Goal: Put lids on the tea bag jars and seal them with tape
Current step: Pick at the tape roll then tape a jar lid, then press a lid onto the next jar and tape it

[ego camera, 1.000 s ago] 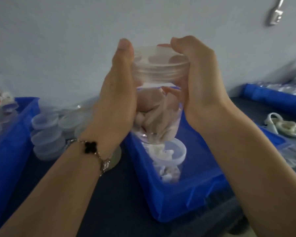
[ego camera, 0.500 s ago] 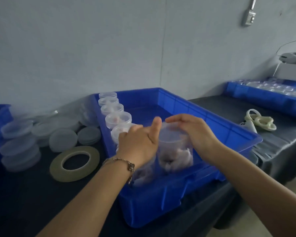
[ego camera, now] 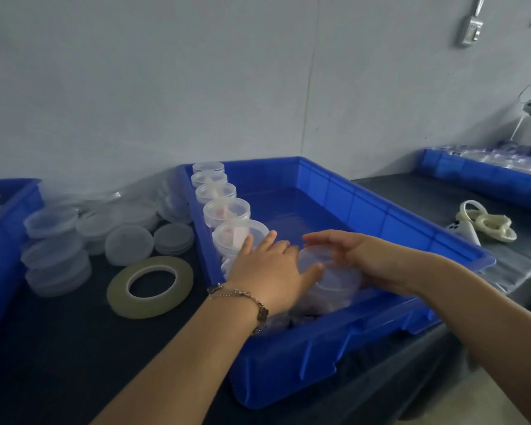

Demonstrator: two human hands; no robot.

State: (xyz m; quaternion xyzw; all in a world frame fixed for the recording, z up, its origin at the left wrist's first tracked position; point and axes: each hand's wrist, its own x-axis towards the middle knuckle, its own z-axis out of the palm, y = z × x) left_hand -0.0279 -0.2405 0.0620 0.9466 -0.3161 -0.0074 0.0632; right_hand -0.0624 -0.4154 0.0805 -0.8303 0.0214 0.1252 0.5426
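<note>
From the head view, a large blue tray (ego camera: 365, 210) sits on a dark counter (ego camera: 59, 348) against a pale wall. Along the tray's left inner wall stands a row of lidded jars (ego camera: 224, 210), clear plastic with pale contents faintly visible through the lids. At the near end of the tray, a further jar (ego camera: 334, 286) stands upright with its lid on, between the person's two hands.

The left hand (ego camera: 267, 268) lies with fingers straight and spread, its thumb touching the lid's near-left edge, the fingertips reaching toward the nearest jar of the row. A bracelet (ego camera: 242, 299) circles that wrist. The right hand (ego camera: 356, 256) hovers over the jar's right side, fingers extended and relaxed above the lid; motion blur hides whether they touch it.

Left of the tray, a flat roll of tape (ego camera: 150, 286) lies on the counter, near loose clear lids (ego camera: 128, 245) and stacks of empty containers (ego camera: 56, 256). To the right lie several small pale tape rings (ego camera: 488, 223), and beyond them a second blue tray (ego camera: 472, 179) holds more clear jars.
</note>
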